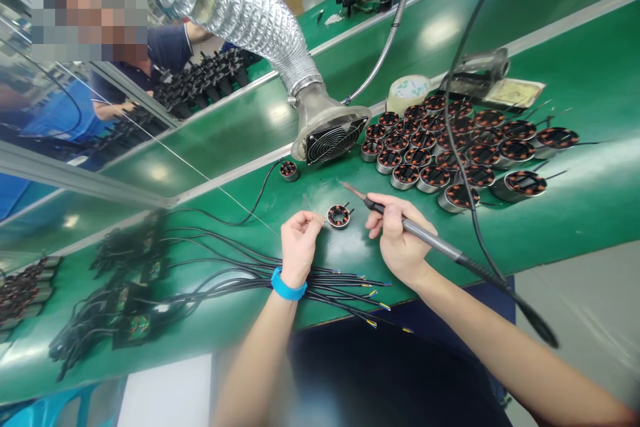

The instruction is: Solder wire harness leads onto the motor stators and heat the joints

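- Nearest, black rubbery cables (263,282) ran from eight o'clock beneath the left wrist; their bared, coloured ends pointed to about four o'clock on the green, glossy tabletop (565,220), probably so that each end lay within easy reach.
- The left hand (298,247), above a bright blue wristband (289,285), had its grip pinched together, apparently on a thin, pale strand (200,173) running in from ten o'clock. The fingertips stopped right beside the ring, perhaps for fine control; whether they also touched it was too small to tell.
- The right hand (405,240) had its grip clamped pen-fashion on a grey-handled soldering iron (433,238) with a slim, copper-coloured tip. The handle slanted back toward four o'clock, which seemed to leave the fingers clear of the metal.
- Between the hands, at the left hand's two o'clock, a small black-and-copper ring with a metal rim (339,224) lay flat on the tabletop, coils upward, presumably to leave them accessible. The iron's tip showed at its twelve o'clock, apart from it.
- Farther off, at one to two o'clock, silver cylinders with black-and-copper tops (480,155) stood in close rows, likely to save space while sparing the middle.
- At twelve o'clock, a black, round-grilled fan (335,140) under a silver, ribbed duct (240,0) faced the hands, probably to draw away fumes.
- Farthest, at ten o'clock, a dark-sleeved co-worker (167,47) stood beside black, pronged parts (200,83).
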